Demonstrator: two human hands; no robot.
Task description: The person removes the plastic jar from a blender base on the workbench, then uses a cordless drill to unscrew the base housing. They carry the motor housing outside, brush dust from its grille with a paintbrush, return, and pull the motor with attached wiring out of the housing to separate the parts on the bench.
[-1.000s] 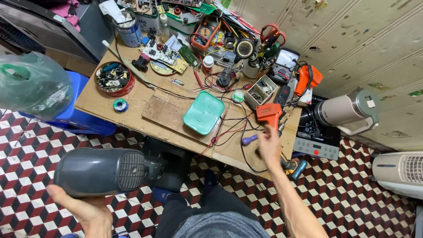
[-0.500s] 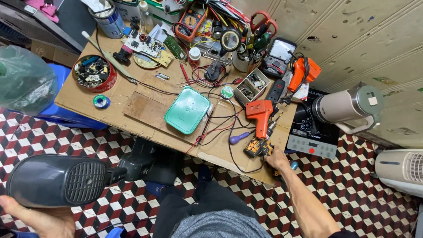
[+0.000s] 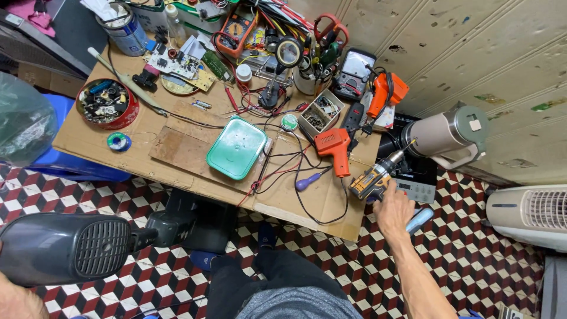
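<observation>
My right hand (image 3: 394, 211) reaches to the near right corner of the cardboard-topped table (image 3: 88, 142) and grips the handle of a yellow and black cordless drill (image 3: 371, 181), whose bit points up toward a steel jug. Only a part of my left hand (image 3: 16, 300) shows, at the bottom left corner. It supports from below a dark grey appliance housing with a grille (image 3: 68, 248), held over the floor. An orange soldering gun (image 3: 333, 147) and a purple-handled screwdriver (image 3: 307, 182) lie just left of the drill.
The table carries a green tray (image 3: 236, 147), a wooden board (image 3: 180, 149), a red bowl of parts (image 3: 106, 103), circuit boards, meters and tangled wires. A steel jug (image 3: 444, 133) on a cooktop and a white fan heater (image 3: 525, 215) stand at the right. My legs (image 3: 283, 289) are below.
My right hand has left the orange soldering gun, moved to the table's right corner and closed on the drill. The dark housing has shifted lower and to the left in view.
</observation>
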